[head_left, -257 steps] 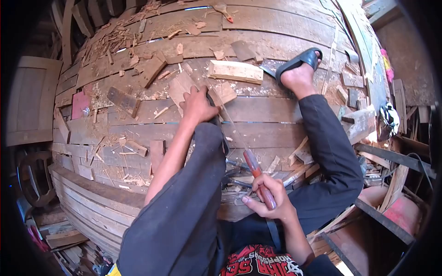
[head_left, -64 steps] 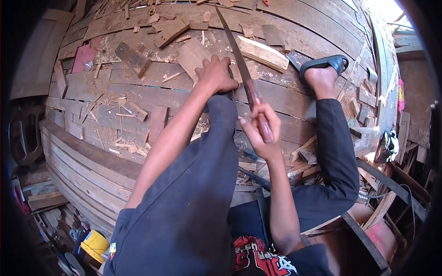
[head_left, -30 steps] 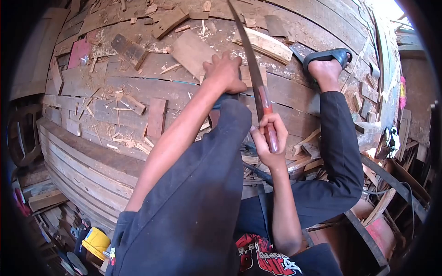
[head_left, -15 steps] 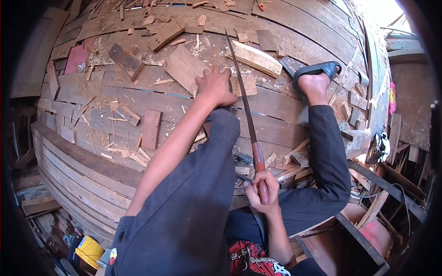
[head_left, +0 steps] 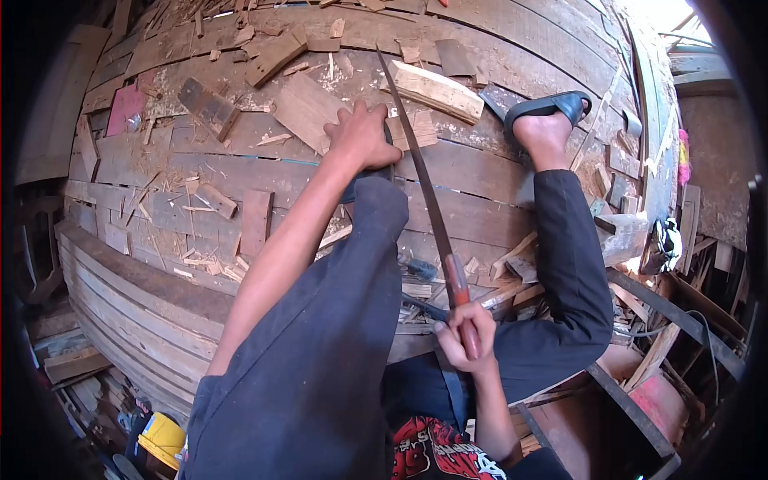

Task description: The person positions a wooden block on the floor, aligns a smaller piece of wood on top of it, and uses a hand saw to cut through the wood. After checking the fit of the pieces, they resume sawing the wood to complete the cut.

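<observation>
My right hand [head_left: 466, 340] grips the reddish-brown wooden handle of a long narrow hand saw [head_left: 419, 170]. The blade runs up and away from me, across a flat wooden board [head_left: 308, 108] lying on the plank floor [head_left: 472, 172]. My left hand [head_left: 361, 136] presses flat on that board, just left of the blade. My left knee in dark trousers sits below the left hand. Off to the right, my other leg stretches out, its foot in a black sandal [head_left: 552, 108].
Offcuts, chips and sawdust litter the curved planks. A pale block [head_left: 436, 90] lies beyond the saw tip, a dark block [head_left: 204, 104] and a pink piece [head_left: 122, 108] at left. Frames and scrap crowd the right side. A yellow container [head_left: 162, 438] sits below left.
The saw has been stroking back and forth; since a second ago my right hand pulled the handle back toward my body. My left hand has stayed on the board.
</observation>
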The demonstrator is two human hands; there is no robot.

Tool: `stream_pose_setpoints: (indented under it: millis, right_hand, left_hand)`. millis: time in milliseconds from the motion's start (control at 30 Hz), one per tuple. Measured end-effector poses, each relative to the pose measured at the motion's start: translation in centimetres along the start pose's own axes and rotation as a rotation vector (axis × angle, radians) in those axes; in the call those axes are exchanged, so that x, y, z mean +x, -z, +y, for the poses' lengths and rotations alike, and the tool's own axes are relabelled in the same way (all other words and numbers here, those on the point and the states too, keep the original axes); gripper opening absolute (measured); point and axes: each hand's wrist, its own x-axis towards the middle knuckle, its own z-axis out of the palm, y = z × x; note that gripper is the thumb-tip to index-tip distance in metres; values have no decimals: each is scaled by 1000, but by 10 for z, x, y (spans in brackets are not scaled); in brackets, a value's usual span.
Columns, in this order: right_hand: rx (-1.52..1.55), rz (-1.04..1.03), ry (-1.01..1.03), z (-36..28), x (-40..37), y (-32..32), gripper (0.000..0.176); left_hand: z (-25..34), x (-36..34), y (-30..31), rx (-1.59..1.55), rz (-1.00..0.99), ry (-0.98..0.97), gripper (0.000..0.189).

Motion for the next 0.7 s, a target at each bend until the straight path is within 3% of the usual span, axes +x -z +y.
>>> stream_pose_setpoints:
  millis: [100, 167, 267, 333, 367, 533, 600, 700]
  right_hand:
    - [68, -11, -9, 3, 9, 3, 27]
    - [-4, 16, 145, -5, 69, -14, 25]
    - [140, 25, 39, 5, 119, -31, 23]
    - [162, 29, -23, 9, 116, -32, 23]
    - [69, 44, 79, 1, 97, -28, 23]
    - [-46, 3, 5, -5, -8, -8, 25]
    - [-49, 31, 98, -1, 11, -15, 25]
    - [72, 62, 170, 16, 106, -41, 22]
  left_hand:
    - [3, -2, -1, 27, -15, -2, 92]
    - [10, -1, 3, 53, -27, 9, 93]
    - [14, -1, 1, 73, -36, 37, 93]
    - [15, 0, 2, 53, -17, 60, 91]
    - [15, 0, 3, 49, -29, 51, 90]
    - [12, -2, 2, 53, -25, 24, 85]
    - [12, -2, 2, 60, -19, 36, 85]
    - [14, 0, 2, 47, -5, 35, 86]
